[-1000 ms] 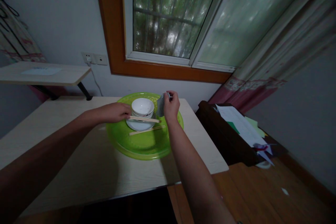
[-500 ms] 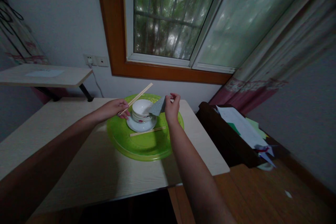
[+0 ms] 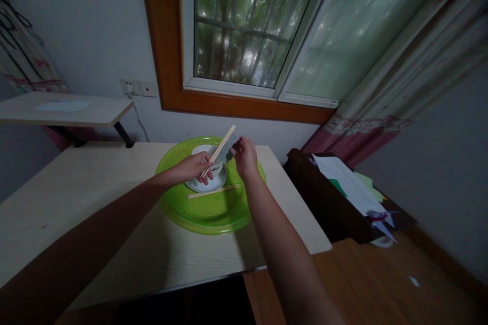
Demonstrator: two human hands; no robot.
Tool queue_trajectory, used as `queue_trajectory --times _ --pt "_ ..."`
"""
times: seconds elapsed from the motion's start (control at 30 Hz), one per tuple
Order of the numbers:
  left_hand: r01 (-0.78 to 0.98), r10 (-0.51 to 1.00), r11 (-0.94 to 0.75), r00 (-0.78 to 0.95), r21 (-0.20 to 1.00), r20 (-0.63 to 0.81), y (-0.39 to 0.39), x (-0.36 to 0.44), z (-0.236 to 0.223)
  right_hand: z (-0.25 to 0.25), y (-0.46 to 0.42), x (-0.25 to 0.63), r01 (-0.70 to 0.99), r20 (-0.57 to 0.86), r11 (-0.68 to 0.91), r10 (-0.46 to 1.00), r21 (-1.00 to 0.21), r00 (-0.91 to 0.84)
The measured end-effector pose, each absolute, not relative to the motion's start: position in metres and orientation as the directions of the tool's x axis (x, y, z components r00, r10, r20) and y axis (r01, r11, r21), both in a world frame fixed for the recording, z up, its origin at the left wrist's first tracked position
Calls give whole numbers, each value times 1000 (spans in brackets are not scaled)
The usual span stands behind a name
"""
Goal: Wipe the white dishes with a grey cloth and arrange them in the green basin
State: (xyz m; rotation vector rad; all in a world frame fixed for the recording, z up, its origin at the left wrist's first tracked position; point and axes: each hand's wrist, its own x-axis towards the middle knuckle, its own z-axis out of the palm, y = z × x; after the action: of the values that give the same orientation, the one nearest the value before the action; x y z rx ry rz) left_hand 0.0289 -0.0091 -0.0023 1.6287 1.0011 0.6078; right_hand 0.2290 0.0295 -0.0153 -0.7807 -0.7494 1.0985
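My left hand (image 3: 199, 166) grips a pair of chopsticks (image 3: 223, 146), tilted up to the right in front of the bowls. A grey cloth (image 3: 229, 148) is pinched in my right hand (image 3: 245, 156), right beside the chopsticks' upper part; whether the two touch I cannot tell. Partly hidden behind my left hand, stacked white bowls (image 3: 202, 149) sit on a white plate (image 3: 217, 183). Another pair of chopsticks (image 3: 213, 192) lies in front of the plate on the round green tray (image 3: 208, 226).
The tray stands on a pale wooden table (image 3: 125, 233). A raised shelf (image 3: 76, 109) is at the left, under wall sockets (image 3: 138, 88). To the right, a dark cabinet (image 3: 324, 198) carries papers (image 3: 348, 183). A window (image 3: 244, 25) is behind.
My left hand has turned the chopsticks from nearly level to slanting upward, then brought them right, in front of the bowls and up to the cloth. The right hand has shifted little.
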Motion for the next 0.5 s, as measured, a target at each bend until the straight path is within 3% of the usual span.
queue_trajectory --times 0.1,0.3,0.5 --pt "286 861 -112 507 952 -51 -12 31 -7 -14 29 228 -547 95 223 963 -807 252" --pt "252 833 -195 552 948 25 -14 30 -15 -18 29 226 -386 199 278 952 -880 232" --pt "251 808 -270 584 930 77 -13 29 -23 -18 27 225 -341 179 237 965 -910 191"
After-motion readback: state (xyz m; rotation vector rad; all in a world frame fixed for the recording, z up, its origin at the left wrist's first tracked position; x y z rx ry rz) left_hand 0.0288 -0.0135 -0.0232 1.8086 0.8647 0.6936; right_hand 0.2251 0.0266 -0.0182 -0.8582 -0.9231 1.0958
